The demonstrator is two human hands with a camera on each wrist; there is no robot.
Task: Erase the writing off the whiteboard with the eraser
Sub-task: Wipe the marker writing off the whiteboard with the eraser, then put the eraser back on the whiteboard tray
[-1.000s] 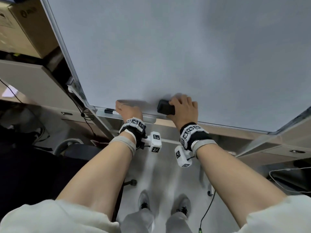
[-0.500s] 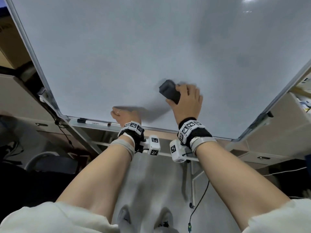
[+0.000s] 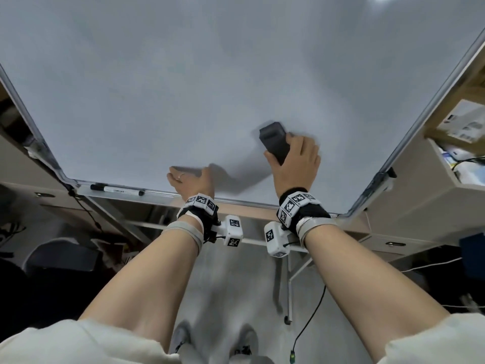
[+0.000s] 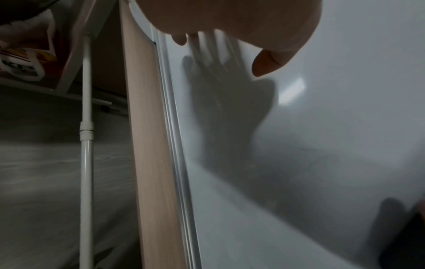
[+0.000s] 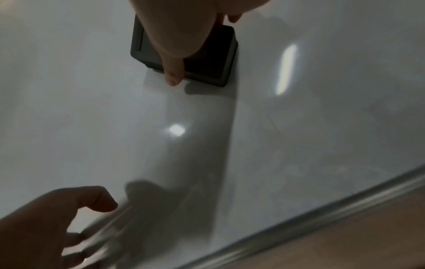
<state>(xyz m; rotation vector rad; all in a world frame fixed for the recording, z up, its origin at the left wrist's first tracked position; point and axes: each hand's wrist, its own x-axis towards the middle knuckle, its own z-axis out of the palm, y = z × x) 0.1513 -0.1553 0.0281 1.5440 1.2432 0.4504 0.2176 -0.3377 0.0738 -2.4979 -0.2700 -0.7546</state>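
Wiping stroke: right hand [image 3: 294, 164] grasping eraser [image 3: 274, 141] flat on whiteboard [image 3: 183, 74]; left hand [image 3: 190, 179] flat, bracing lower edge. No writing visible; next, likely sweep toward remaining marks.

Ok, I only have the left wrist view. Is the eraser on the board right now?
Observer: Yes. The right hand grips the eraser and presses it against the board, a little above the bottom edge.
Operator: Any writing around it?
Observer: None that I can see. In the head view the board looks blank, apart from shadows and glare.
Operator: Anything else down by the bottom edge?
Observer: A marker lies along it near the lower left corner, to the left of the left hand.
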